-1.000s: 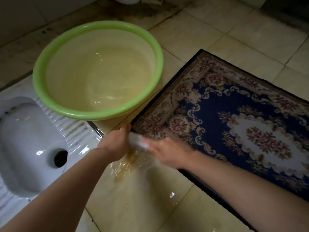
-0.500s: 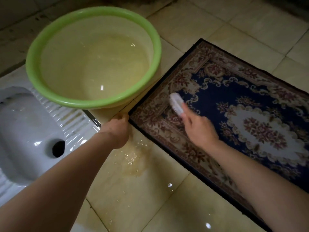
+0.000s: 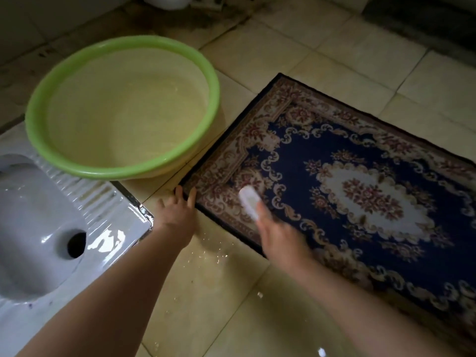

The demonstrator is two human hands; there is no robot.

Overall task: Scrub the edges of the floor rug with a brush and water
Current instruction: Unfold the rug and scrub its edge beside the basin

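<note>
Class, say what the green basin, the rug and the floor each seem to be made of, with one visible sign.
The green basin is likely plastic, smooth and semi-gloss: uniform colour, rolled rim. The rug is a woven textile, matt: patterned surface, bound dark edge. The floor seems to be glazed ceramic tile: grout lines, bright reflections where wet.

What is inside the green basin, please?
The green basin holds water, and its pale bottom shows through. Nothing else shows inside. The near inner wall is hidden behind the rim.
</note>
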